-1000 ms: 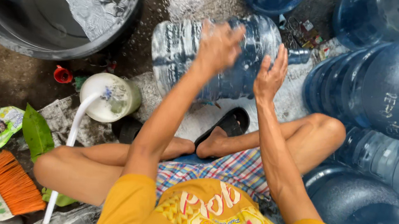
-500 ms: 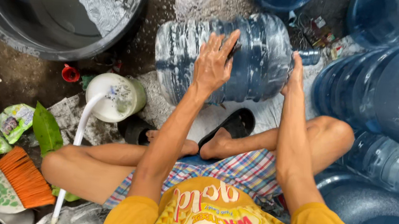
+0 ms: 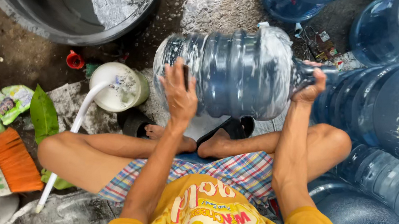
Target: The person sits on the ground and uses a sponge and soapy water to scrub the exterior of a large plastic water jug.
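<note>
Large blue clear-plastic water jug [image 3: 235, 74] on its side above crossed feet; left hand [image 3: 179, 93] spread flat on jug's belly; right hand [image 3: 311, 86] clamped round neck; best gripped firmly, soapy surface likely slippery.

We note a large blue translucent water jug [image 3: 237, 74], ribbed and streaked with white suds, lying on its side, raised. Left hand [image 3: 179, 93] presses its base end; right hand [image 3: 312, 84] grips its narrow neck.
</note>
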